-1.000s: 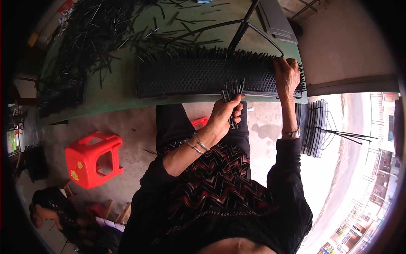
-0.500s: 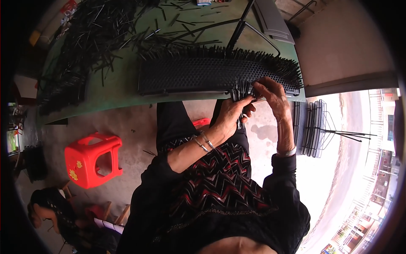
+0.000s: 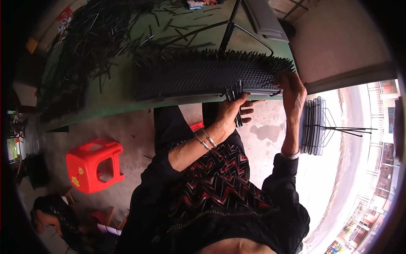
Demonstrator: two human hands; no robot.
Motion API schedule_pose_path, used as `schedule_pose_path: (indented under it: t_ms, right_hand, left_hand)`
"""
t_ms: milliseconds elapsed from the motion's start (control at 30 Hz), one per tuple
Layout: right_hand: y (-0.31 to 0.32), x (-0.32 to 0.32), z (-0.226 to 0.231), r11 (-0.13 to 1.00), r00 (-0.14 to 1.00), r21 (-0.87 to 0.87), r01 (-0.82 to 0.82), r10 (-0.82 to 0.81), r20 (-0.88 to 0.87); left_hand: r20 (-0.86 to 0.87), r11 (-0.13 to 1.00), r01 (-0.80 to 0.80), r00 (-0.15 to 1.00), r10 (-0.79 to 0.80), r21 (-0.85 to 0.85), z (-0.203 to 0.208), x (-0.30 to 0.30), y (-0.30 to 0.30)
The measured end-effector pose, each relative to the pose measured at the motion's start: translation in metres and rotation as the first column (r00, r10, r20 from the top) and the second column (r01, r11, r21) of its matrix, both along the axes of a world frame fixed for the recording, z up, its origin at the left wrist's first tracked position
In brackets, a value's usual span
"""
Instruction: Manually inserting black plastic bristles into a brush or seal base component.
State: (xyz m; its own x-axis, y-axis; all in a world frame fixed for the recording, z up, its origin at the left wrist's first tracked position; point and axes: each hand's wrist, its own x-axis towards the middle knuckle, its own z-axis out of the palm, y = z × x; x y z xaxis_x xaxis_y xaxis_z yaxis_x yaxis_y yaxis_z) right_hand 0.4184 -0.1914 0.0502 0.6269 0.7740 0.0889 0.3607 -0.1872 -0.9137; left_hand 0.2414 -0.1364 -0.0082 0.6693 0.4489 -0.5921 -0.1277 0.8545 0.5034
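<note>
A long dark board (image 3: pixel 177 80) full of small holes lies along the near edge of the green table. Black bristle tufts (image 3: pixel 203 55) stand along its far side. My left hand (image 3: pixel 228 113) is closed around a bundle of thin black strips (image 3: pixel 234 91), just in front of the board's near edge. The thumb presses on the bundle, and other fingers show to its right. Up at the board's right end, my right hand (image 3: pixel 294 95) has its fingertips pinched together against the holes. Whatever sits between those fingertips is too small to make out.
Loose black strips (image 3: pixel 101 31) are heaped on the table's (image 3: pixel 122 91) left side. A black metal frame (image 3: pixel 230 29) rises behind the board. Grey sheets (image 3: pixel 266 21) lie far right. A red stool (image 3: pixel 91 165) stands left on the floor; stacked racks (image 3: pixel 315 127) are at right.
My right hand has left the bundle and moved right to the board's right end. My left hand still holds the strips and has shifted slightly left in the picture.
</note>
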Motion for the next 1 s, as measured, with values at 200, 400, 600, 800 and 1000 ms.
schedule_pose_path:
  t_ms: [200, 400, 600, 800, 1000]
  right_hand:
    - [0.035, 0.022, -0.025, 0.960, 0.820, 0.204, 0.190, -0.270, 0.505]
    - [0.041, 0.029, -0.030, 0.975, 0.827, 0.101, 0.195, -0.219, 0.518]
    - [0.042, 0.034, -0.035, 0.978, 0.842, 0.080, 0.190, -0.204, 0.499]
    - [0.048, 0.037, -0.030, 0.993, 0.858, 0.054, 0.108, -0.120, 0.499]
    - [0.054, 0.043, -0.032, 0.998, 0.864, -0.028, 0.065, -0.042, 0.501]
  left_hand:
    - [0.029, 0.995, 0.003, 1.000, 0.000, -0.104, -0.012, 0.023, 0.001]
    - [-0.024, 0.997, 0.009, 1.000, -0.011, -0.083, -0.019, 0.018, 0.002]
    - [0.034, 0.998, 0.032, 0.999, -0.030, -0.059, -0.027, 0.013, 0.002]
    - [0.122, 0.994, 0.022, 0.992, -0.009, -0.106, -0.027, 0.010, 0.003]
    - [0.095, 0.999, 0.020, 0.995, -0.015, -0.046, -0.019, 0.008, 0.004]
